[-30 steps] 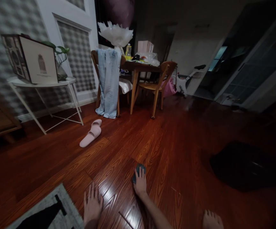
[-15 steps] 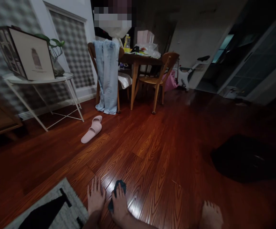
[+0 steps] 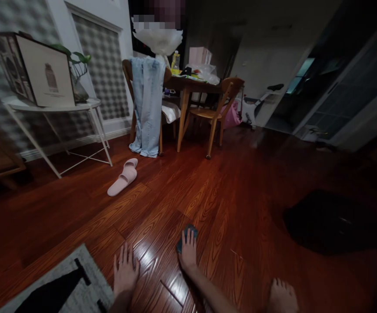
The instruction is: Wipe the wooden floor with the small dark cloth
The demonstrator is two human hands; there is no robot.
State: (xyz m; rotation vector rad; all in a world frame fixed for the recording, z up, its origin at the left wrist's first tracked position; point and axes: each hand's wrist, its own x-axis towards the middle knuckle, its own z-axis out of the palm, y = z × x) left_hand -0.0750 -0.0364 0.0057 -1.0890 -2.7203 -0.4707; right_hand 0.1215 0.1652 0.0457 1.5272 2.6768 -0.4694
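Cloth (image 3: 191,227), small and dark blue-green, lies on the glossy wood floor (image 3: 208,182), ahead of the person and slightly right of the left hand (image 3: 125,270). Right hand (image 3: 188,255) is on top of it, palm down, fingers straight out over the fabric; edges poke out past the fingertips and along one side. Looks pressed flat, not bunched in a fist. Whether the thumb or palm pinches any of it, can't tell from where I stand. Left hand: fingers spread, palm down at the floor, nothing seen in it, just beside the grey-and-black rug (image 3: 61,271).

Handling, my guess: light, soft, limp, nothing to break. Could be damp; too dark to tell. Should slide easily on that shiny surface, so a loose touch might skate off it or ruck it up. Best hold: spread fingers over the middle, even pressure; to lift, pinch the edge beyond the fingertips.

Around: bare foot (image 3: 282,296) off to the right, pink slipper (image 3: 123,177) farther ahead on the left, well apart from both hands.
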